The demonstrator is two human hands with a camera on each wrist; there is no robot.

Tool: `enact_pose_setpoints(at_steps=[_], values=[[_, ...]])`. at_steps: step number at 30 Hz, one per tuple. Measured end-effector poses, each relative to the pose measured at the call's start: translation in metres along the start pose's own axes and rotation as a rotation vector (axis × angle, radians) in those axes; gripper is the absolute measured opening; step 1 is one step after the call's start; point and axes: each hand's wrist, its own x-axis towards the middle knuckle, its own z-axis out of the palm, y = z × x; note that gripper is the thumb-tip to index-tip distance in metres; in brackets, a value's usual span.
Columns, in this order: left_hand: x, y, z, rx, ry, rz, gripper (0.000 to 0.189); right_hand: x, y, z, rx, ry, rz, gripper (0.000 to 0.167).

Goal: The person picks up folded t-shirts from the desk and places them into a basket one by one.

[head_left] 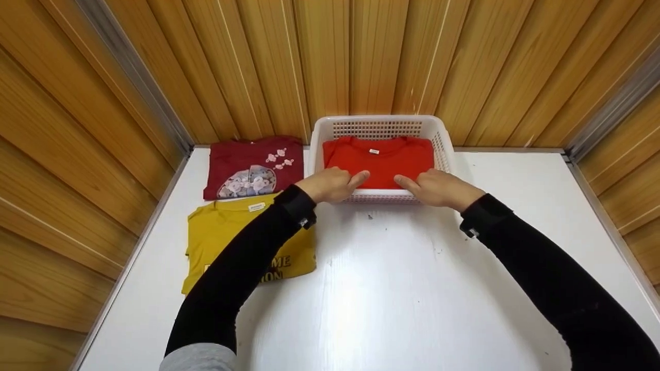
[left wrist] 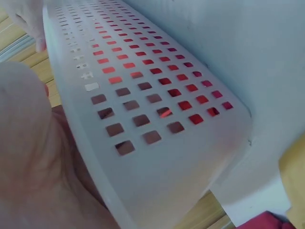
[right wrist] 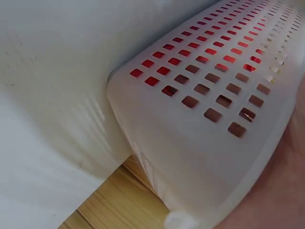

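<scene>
Just above centre frame, the red shirt [head_left: 386, 164] lies in the white basket [head_left: 376, 118]; left hand [head_left: 331, 185] and right hand [head_left: 438, 188] at its near edge, fingers' curl and hold unclear. Settling it, seemingly; next calls for easing clear.

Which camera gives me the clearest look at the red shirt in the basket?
The head view: it looks down into the white basket, showing the spread of the red shirt and its collar label. Both wrist views face the basket's outer wall, so only red patches show through its holes.
</scene>
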Motion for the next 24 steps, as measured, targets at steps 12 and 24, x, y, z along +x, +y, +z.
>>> enact_pose_setpoints(at_steps=[12,24], values=[[-0.065,-0.010,0.004,-0.058,0.498,0.314,0.030,-0.055,-0.047,0.017,0.162,0.600,-0.363,0.020],[-0.162,-0.112,0.037,-0.065,0.489,-0.012,0.037,-0.067,-0.094,0.084,0.115,0.235,-0.441,0.030]])
